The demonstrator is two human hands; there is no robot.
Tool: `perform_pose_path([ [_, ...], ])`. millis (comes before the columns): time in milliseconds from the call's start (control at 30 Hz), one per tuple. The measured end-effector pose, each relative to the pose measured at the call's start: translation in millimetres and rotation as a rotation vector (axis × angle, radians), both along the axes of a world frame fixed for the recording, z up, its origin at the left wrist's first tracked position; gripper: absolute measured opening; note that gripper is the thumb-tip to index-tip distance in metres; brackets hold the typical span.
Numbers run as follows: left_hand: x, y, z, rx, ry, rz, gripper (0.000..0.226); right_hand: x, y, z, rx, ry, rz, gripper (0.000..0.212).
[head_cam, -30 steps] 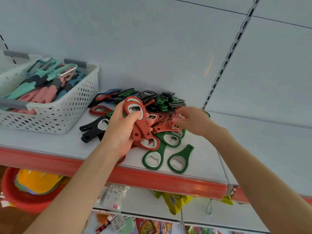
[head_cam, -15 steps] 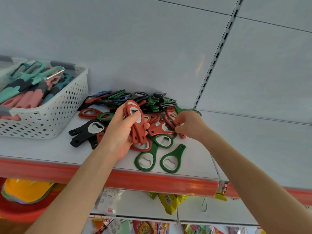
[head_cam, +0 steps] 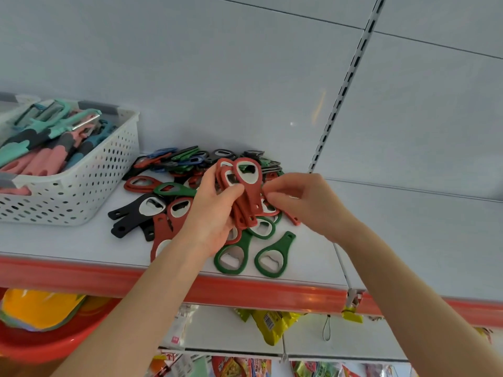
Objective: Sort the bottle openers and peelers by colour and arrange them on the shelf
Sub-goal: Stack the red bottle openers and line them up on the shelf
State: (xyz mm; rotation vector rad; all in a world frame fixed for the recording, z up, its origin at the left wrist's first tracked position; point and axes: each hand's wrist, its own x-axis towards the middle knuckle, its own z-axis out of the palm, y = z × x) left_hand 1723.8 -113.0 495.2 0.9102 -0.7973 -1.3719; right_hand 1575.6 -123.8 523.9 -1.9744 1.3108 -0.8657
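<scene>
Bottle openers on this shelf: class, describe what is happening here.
A person is sorting by colour. The left hand grips a stack of red openers; the right hand pinches another red opener beside it. The mixed pile of openers lies on the shelf. The peelers sit in the white basket.

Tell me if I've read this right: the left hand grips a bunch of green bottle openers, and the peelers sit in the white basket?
Not quite. In the head view the left hand grips a bunch of red bottle openers, not green; the green openers lie loose on the shelf. The peelers do sit in the white basket.
</scene>
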Motion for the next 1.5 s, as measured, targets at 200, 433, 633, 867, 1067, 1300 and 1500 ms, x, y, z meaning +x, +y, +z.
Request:
perform_pose_path([
  [200,9,2,-4,0.018,0.046,-0.024,0.038,-20,-32,-45,0.046,0.618,-0.199,0.023],
  [433,11,2,-9,0.037,0.041,-0.023,0.033,-20,-22,-21,-0.020,0.216,-0.345,0.011],
  [633,5,1,-8,0.008,0.085,-0.065,0.036,26,9,-1,-0.087,0.055,0.080,0.012],
  [867,16,1,-7,0.046,0.103,0.019,0.037,21,-2,-4,-0.128,0.130,-0.175,0.011],
  [1067,25,5,-10,0.045,0.098,0.020,0.037,14,-14,-19,0.290,-0.225,-0.196,0.017],
  [1300,48,7,-10,0.095,0.074,-0.019,0.008,-5,-34,9,0.161,-0.488,-0.297,0.014],
  [1500,41,17,-4,0.117,0.108,-0.229,0.019,41,-20,6,0.103,-0.200,-0.044,0.015],
])
